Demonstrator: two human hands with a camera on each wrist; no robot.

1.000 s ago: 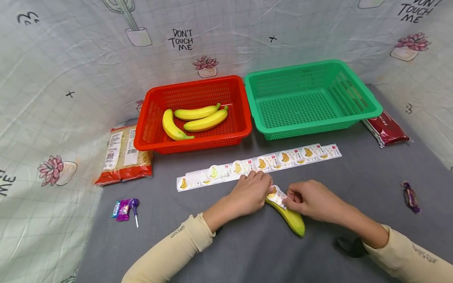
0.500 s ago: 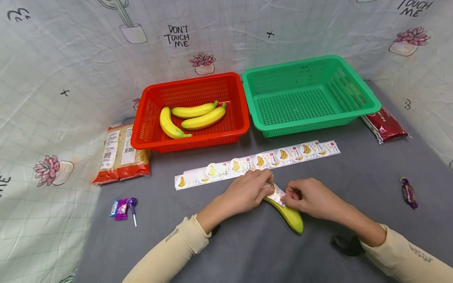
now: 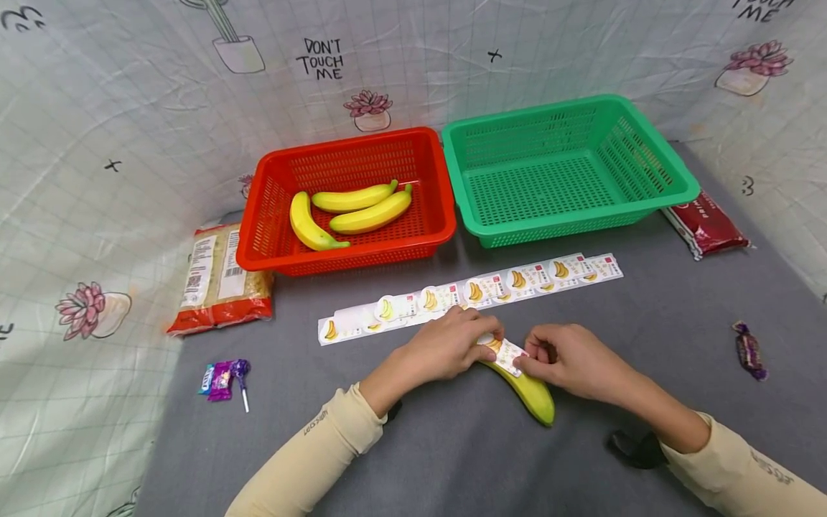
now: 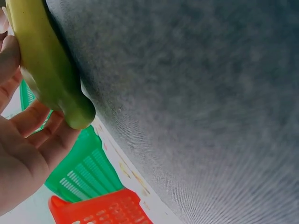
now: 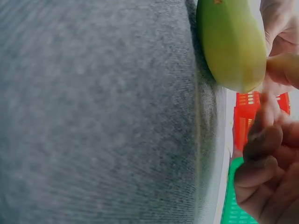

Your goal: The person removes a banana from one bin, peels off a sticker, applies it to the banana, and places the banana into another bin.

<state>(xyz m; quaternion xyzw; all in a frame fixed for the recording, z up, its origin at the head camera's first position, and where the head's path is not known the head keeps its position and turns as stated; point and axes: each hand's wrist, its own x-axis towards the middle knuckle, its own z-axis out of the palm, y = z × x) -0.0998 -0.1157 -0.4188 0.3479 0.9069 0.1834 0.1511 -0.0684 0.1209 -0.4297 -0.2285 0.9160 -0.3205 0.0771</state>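
A banana (image 3: 533, 398) lies slantwise on the grey cloth, with a white sticker (image 3: 508, 357) printed with bananas along its upper side. My left hand (image 3: 449, 345) holds the banana's far end. In the left wrist view, its fingers reach behind the green stem end (image 4: 77, 112) while the thumb lies against the side. From the right, my right hand (image 3: 575, 359) pinches the sticker's near edge between thumb and forefinger. The right wrist view shows its thumb tip (image 5: 280, 69) touching the banana's side, the other fingers curled. Part of the sticker is hidden under the left fingers.
Behind the hands lie sticker strips (image 3: 478, 294). A red basket (image 3: 349, 257) with 3 bananas and a green basket (image 3: 581, 228) stand at the back. Bagged food (image 3: 222, 276), wrapped sweets (image 3: 222, 380), a lollipop (image 3: 241, 373), a red packet (image 3: 707, 226) and another sweet (image 3: 749, 352) lie at the sides.
The left fingers have shifted slightly and more of the sticker's printed face shows. The sticker looks flatter on the banana. The right hand stays nearly in place; the view has tilted slightly.
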